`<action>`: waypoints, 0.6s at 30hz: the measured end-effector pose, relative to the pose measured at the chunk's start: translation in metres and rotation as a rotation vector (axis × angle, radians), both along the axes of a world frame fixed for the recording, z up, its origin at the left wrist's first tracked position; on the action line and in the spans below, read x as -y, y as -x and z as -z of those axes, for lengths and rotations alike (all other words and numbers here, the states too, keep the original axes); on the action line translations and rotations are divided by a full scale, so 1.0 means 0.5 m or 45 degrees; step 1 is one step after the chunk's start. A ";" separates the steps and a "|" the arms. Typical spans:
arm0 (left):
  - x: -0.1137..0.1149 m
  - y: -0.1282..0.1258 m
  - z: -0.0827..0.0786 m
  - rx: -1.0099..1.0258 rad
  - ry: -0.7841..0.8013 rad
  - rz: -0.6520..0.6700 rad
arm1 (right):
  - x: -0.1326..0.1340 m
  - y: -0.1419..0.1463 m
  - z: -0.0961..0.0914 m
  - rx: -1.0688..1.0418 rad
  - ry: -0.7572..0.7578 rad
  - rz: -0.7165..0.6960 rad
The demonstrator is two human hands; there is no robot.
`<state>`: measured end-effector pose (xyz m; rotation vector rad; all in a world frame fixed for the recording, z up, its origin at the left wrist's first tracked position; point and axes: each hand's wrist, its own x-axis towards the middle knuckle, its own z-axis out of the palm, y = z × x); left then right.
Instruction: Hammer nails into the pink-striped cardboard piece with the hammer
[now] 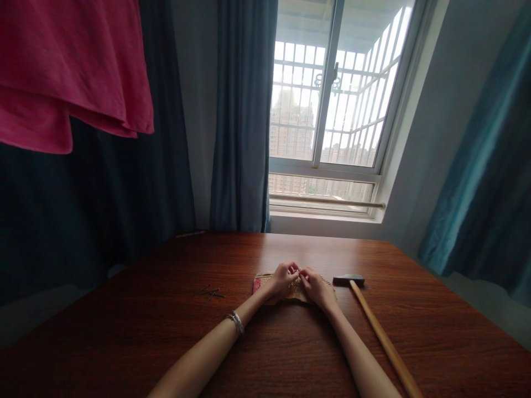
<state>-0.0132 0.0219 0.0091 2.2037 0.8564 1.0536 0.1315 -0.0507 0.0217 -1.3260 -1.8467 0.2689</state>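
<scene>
My left hand (pixel 283 277) and my right hand (pixel 317 286) meet over a small flat tan piece (pixel 261 283) with a pink patterned edge, lying on the wooden table (pixel 166 331). Both hands have their fingers curled and pinched together where they touch, on something too small to make out. A bracelet (pixel 235 322) circles my left wrist. A hammer with a dark head (pixel 348 280) and a long wooden handle (pixel 384 340) lies just right of my right hand. Several small dark nails (pixel 211 292) lie on the table to the left of my left hand.
Behind the table is a window (pixel 327 105) with a white grille, flanked by blue curtains (pixel 243 116). Another blue curtain (pixel 485 166) hangs at the right. A pink cloth (pixel 70 72) hangs at the upper left.
</scene>
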 end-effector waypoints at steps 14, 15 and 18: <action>0.005 0.002 -0.011 -0.049 0.083 0.012 | -0.007 -0.003 0.004 -0.020 0.049 -0.014; 0.006 0.002 -0.012 -0.045 0.085 0.015 | -0.007 -0.006 -0.001 -0.026 0.055 -0.017; 0.011 0.004 -0.016 -0.030 0.094 0.007 | -0.003 -0.028 -0.029 -0.049 0.063 0.010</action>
